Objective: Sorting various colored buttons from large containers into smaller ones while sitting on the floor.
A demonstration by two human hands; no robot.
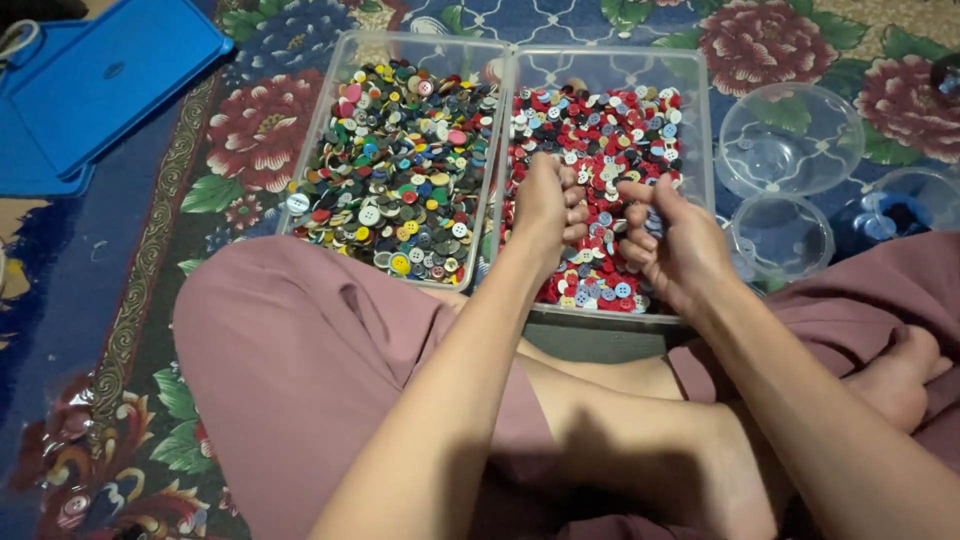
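Two clear plastic trays stand side by side on a floral rug. The left tray (330,95) holds several mixed buttons (400,160) in many colours. The right tray (697,150) holds mostly red, white and blue buttons (600,130). My left hand (548,208) hovers over the right tray with its fingers curled into a fist; whether it holds buttons is hidden. My right hand (670,245) is beside it, fingers curled, thumb and forefinger pinched together over the same tray.
Three clear round bowls sit to the right: a large bowl (790,135), a smaller bowl (782,238) and a bowl (905,205) with something blue inside. A blue lid (100,80) lies top left. My crossed legs in pink trousers (300,370) fill the foreground.
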